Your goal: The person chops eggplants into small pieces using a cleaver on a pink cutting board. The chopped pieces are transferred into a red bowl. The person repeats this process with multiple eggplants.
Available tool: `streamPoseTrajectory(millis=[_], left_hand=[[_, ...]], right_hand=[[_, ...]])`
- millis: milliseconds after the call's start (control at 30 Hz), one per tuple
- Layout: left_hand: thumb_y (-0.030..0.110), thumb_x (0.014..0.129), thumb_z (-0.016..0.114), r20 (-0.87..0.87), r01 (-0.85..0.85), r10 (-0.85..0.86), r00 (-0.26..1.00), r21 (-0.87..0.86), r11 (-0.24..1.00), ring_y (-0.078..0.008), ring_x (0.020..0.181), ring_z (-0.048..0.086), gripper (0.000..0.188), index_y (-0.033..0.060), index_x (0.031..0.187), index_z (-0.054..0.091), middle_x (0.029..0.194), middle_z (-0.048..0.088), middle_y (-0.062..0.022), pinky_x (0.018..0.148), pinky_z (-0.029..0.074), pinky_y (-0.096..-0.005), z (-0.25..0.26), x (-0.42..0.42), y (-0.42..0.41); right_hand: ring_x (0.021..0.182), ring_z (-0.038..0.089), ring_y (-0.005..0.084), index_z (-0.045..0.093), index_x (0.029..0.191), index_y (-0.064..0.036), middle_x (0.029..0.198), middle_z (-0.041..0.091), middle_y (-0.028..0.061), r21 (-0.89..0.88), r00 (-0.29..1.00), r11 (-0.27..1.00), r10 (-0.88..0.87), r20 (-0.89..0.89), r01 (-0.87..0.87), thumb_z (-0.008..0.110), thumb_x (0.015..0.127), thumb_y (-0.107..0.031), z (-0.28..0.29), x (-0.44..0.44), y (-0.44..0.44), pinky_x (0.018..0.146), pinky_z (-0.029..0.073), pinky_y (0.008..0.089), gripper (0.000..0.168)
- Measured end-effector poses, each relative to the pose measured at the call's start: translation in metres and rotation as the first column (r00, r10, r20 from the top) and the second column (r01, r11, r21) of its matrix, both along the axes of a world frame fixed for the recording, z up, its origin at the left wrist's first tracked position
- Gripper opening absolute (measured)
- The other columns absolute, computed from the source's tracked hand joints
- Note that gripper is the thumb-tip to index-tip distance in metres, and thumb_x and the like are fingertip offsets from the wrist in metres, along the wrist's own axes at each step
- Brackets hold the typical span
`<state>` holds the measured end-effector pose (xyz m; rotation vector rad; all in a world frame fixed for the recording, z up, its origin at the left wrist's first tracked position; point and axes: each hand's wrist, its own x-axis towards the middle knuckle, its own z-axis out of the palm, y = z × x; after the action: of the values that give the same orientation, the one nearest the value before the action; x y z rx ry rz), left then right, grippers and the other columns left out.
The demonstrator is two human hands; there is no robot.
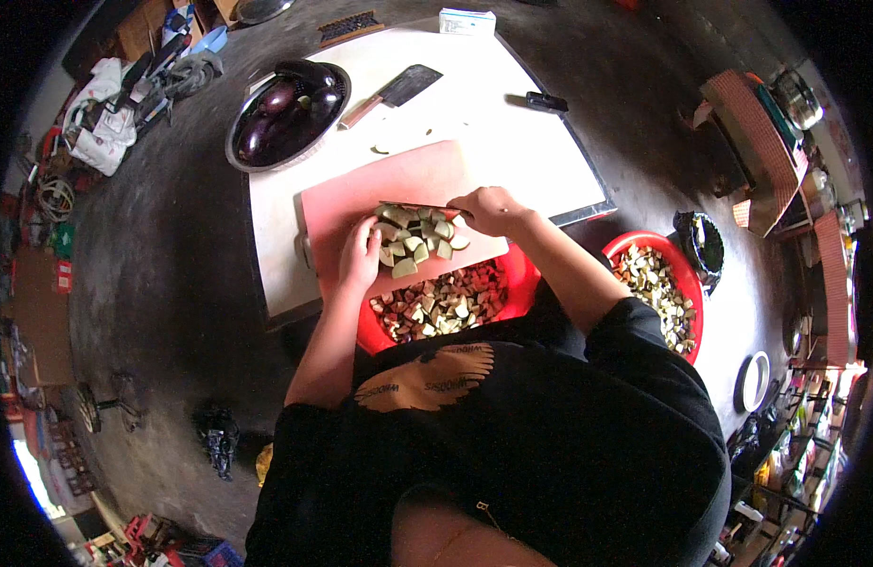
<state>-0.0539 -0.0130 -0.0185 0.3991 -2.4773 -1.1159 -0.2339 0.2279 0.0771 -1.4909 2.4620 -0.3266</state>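
A heap of cut eggplant chunks [422,241] lies on the pink cutting board [337,205], whose near edge reaches over a red basin [523,280]. My right hand [489,210] grips a knife [416,206]; its blade lies along the far side of the heap, seen nearly edge-on. At the heap's left side, my left hand [360,256] rests cupped against the chunks, thumb apart from the fingers. Some of its fingertips are hidden by the eggplant. More diced eggplant [443,305] fills the basin below the board.
On the white table [493,92] are a bowl rim [232,152] around whole eggplants [280,99], a cleaver [408,85], a black clip-like object [547,102] and a small box [467,22]. Another red basin [697,305] of diced eggplant and a black-lined bin [700,248] stand right.
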Motion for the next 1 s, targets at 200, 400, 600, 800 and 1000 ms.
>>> streamPoseTrajectory(millis=[200, 400, 600, 800, 1000], left_hand=[[0.012, 0.091, 0.061, -0.124, 0.031, -0.046, 0.991, -0.122, 0.992, -0.0363, 0.117, 0.056, 0.032, 0.0023, 0.121, 0.056, 0.123, 0.060, -0.0199, 0.100, 0.044, -0.0432, 0.004, 0.045, 0.041], [0.005, 0.086, 0.065, -0.179, 0.124, -0.160, 0.971, -0.196, 0.973, -0.0354, 0.113, 0.056, 0.030, 0.0014, 0.115, 0.059, 0.119, 0.060, -0.0167, 0.100, 0.044, -0.0423, 0.021, 0.063, 0.067], [-0.002, 0.079, 0.063, -0.166, 0.170, -0.207, 0.964, -0.214, 0.962, -0.0357, 0.114, 0.054, 0.033, 0.0023, 0.111, 0.059, 0.117, 0.058, -0.0164, 0.101, 0.043, -0.0446, 0.028, 0.077, 0.082], [-0.009, 0.079, 0.051, -0.238, 0.102, -0.134, 0.962, -0.140, 0.985, -0.0338, 0.116, 0.054, 0.032, 0.0001, 0.110, 0.056, 0.117, 0.058, -0.0165, 0.101, 0.044, -0.0428, 0.036, 0.071, 0.085], [0.013, 0.096, 0.053, -0.025, 0.186, -0.192, 0.981, -0.156, 0.970, -0.0381, 0.137, 0.038, 0.050, -0.0010, 0.143, 0.039, 0.146, 0.042, -0.0233, 0.113, 0.031, -0.0448, 0.026, 0.045, 0.084]], right_hand=[[0.082, 0.067, 0.0337, 0.065, 0.120, -0.024, 0.092, 0.070, 0.0130, -0.037, 0.991, 0.997, 0.075, 0.109, -0.072, 0.055, 0.089, -0.020, 0.011, 0.021, 0.040, 0.075, 0.053, 0.0453, 0.033], [0.082, 0.067, 0.0330, 0.064, 0.121, -0.026, 0.090, 0.069, 0.0133, -0.020, 0.989, 0.995, 0.104, 0.105, -0.103, 0.057, 0.089, -0.024, 0.011, 0.028, 0.073, 0.076, 0.052, 0.0450, 0.033], [0.082, 0.067, 0.0327, 0.067, 0.115, -0.016, 0.090, 0.069, 0.0149, -0.089, 0.981, 0.984, 0.164, 0.104, -0.155, 0.059, 0.090, -0.024, 0.028, 0.038, 0.097, 0.073, 0.053, 0.0434, 0.028], [0.079, 0.069, 0.0284, 0.068, 0.112, -0.005, 0.088, 0.069, 0.0187, -0.285, 0.963, 0.958, 0.105, 0.249, -0.031, 0.064, 0.088, -0.013, 0.022, 0.036, 0.109, 0.071, 0.053, 0.0377, 0.026], [0.072, 0.061, 0.0131, 0.065, 0.112, 0.000, 0.082, 0.069, 0.0073, -0.494, 0.793, 0.838, 0.131, 0.595, 0.232, 0.062, 0.092, -0.010, -0.012, 0.023, 0.097, 0.067, 0.051, 0.0291, 0.022]])
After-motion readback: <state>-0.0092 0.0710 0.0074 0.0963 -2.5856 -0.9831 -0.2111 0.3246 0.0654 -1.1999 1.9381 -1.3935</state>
